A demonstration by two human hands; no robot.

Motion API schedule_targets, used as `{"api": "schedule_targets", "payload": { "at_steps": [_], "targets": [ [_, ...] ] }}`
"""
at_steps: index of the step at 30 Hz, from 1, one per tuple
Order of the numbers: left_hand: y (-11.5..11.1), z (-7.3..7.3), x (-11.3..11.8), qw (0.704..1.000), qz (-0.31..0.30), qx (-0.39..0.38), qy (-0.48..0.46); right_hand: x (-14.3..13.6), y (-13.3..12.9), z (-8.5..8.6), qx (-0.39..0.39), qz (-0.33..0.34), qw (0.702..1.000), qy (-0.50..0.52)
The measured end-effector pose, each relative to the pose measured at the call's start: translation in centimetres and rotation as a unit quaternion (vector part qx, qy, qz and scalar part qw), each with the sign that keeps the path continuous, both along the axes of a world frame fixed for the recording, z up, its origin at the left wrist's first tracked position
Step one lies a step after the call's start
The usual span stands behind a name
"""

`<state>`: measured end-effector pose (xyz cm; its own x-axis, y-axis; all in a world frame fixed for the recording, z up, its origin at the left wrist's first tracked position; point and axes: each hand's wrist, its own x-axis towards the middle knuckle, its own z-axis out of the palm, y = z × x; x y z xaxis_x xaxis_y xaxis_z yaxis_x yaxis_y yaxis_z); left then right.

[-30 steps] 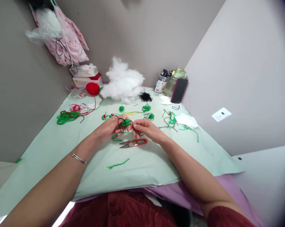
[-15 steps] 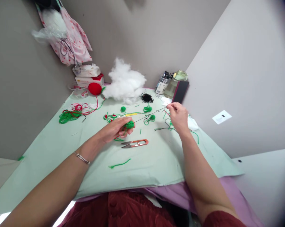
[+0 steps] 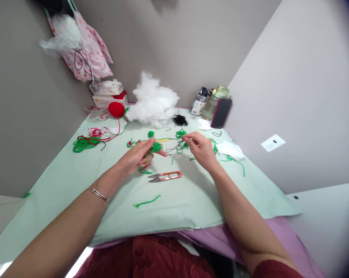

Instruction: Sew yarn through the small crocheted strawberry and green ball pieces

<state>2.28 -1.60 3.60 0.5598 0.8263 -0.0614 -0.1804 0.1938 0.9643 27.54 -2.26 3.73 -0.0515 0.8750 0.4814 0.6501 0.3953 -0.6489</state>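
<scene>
My left hand (image 3: 139, 154) is closed around a small green crocheted piece (image 3: 156, 147), with green and red yarn tails hanging below it. Black thread (image 3: 174, 148) loops between that piece and my right hand (image 3: 199, 146). The fingertips of my right hand are pinched on the black thread; whether a needle is among them is too small to tell. Orange thread snips (image 3: 170, 176) lie on the table just below my hands. Near my left hand rest a little green ball (image 3: 150, 134) and a yellow-handled crochet hook (image 3: 163, 140).
White stuffing (image 3: 152, 100) is heaped at the back beside a black thread tangle (image 3: 180, 120). A red yarn ball (image 3: 116, 109) and green yarn (image 3: 86, 144) lie left. At the back right stand a pen can (image 3: 198, 105), a bottle (image 3: 210, 106) and a phone (image 3: 221, 113).
My right hand has come left and slightly down, closer to my left hand. The black thread, stretched taut before, now hangs in slack loops. My left hand has shifted slightly upward with the green piece.
</scene>
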Motion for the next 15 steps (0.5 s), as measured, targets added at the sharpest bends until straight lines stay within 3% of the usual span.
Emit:
{"api": "schedule_targets", "payload": {
  "at_steps": [8, 10, 12, 15],
  "targets": [
    [0.4, -0.3, -0.2, 0.999, 0.042, 0.011, 0.0, -1.2, -1.7, 0.5, -0.025, 0.088, 0.987, -0.131],
    [0.4, -0.3, -0.2, 0.999, 0.04, 0.018, -0.001, -1.7, -2.3, 0.7, -0.095, 0.171, 0.965, -0.173],
    [0.5, -0.2, -0.3, 0.999, 0.034, 0.024, -0.004, -2.2, -2.8, 0.6, -0.166, 0.265, 0.924, -0.219],
    [0.6, -0.1, -0.4, 0.999, 0.031, 0.017, -0.007, -3.2, -3.4, 0.2, -0.182, 0.317, 0.891, -0.269]
  ]
}}
